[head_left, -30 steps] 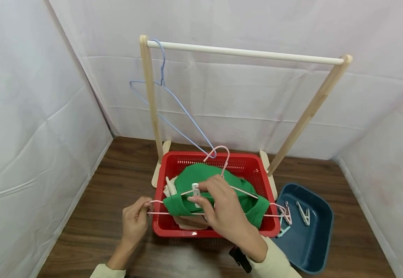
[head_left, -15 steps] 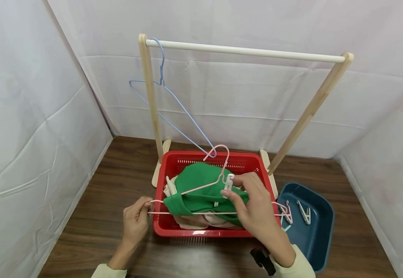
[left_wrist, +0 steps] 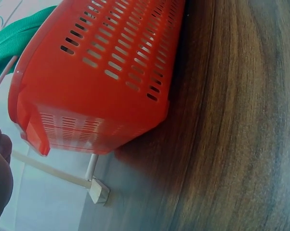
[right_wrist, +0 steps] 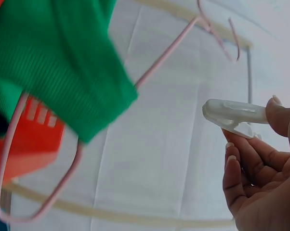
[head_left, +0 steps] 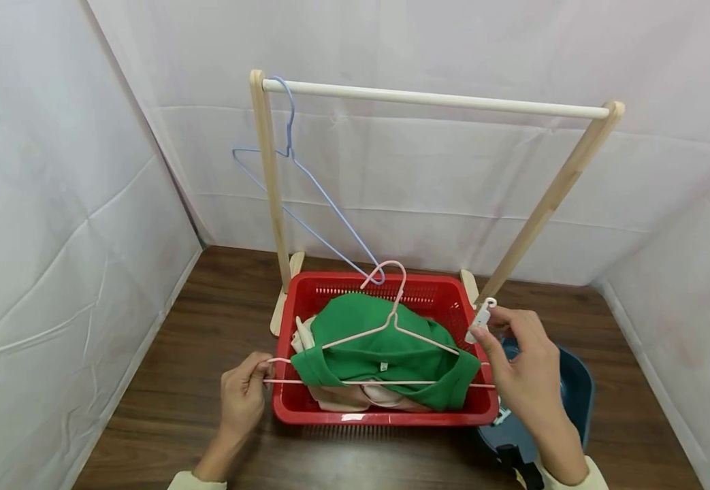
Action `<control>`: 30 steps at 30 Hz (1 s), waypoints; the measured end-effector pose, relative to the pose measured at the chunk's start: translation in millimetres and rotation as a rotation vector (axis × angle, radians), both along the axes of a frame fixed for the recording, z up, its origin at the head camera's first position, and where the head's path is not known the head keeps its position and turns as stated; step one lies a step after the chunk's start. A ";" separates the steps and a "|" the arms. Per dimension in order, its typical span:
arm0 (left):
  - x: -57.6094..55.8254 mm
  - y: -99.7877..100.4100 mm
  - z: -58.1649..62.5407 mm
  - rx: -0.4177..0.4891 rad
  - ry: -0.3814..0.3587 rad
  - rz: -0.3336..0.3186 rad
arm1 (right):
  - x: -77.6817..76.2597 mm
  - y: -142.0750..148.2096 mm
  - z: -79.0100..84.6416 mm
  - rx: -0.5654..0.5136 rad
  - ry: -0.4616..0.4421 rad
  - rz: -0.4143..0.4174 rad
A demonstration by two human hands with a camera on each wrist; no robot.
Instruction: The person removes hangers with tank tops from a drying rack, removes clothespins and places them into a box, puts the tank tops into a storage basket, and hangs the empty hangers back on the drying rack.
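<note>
My left hand [head_left: 243, 395] grips the left end of a pink wire hanger [head_left: 355, 337]. A green ribbed garment [head_left: 348, 316] is draped over both ends of the hanger, above the red basket [head_left: 385, 417]. Between thumb and fingers, my right hand [head_left: 526, 371] pinches a white clothespin [head_left: 480, 321] just off the basket's right side. In the right wrist view the clothespin [right_wrist: 236, 111] is held apart from the green cloth [right_wrist: 63, 62] and the hanger's looped end [right_wrist: 39, 211]. Only part of my left hand [left_wrist: 0, 168] shows at the left wrist view's edge.
A blue hanger [head_left: 336, 211] hangs on the white rod [head_left: 434, 100] of a wooden rack [head_left: 551, 197] behind the basket. At the right stands a blue tub [head_left: 584, 395], partly hidden by my right hand. Pale cloth [head_left: 336, 398] lies in the basket under the green garment.
My right hand has moved right with the clothespin, from over the garment's middle to beyond the hanger's right end. The left hand keeps its grip in nearly the same place.
</note>
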State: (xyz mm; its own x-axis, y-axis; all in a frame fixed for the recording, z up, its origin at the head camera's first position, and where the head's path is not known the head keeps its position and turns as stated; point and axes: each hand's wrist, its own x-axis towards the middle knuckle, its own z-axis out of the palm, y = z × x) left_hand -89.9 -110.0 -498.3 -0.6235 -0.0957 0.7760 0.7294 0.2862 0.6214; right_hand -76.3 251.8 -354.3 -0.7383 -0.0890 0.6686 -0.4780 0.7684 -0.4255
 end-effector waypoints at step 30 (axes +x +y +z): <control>2.1 0.5 0.5 0.009 -0.039 0.001 | 2.6 89.3 -51.2 0.168 -0.454 -0.396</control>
State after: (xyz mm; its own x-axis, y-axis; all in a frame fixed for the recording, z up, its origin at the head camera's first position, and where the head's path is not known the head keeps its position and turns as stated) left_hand -87.8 -109.6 -497.7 -0.6529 -0.1037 0.7503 0.7044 0.2812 0.6518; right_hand -73.7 341.1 -405.5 -0.9441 0.1728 0.2808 0.0570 0.9244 -0.3772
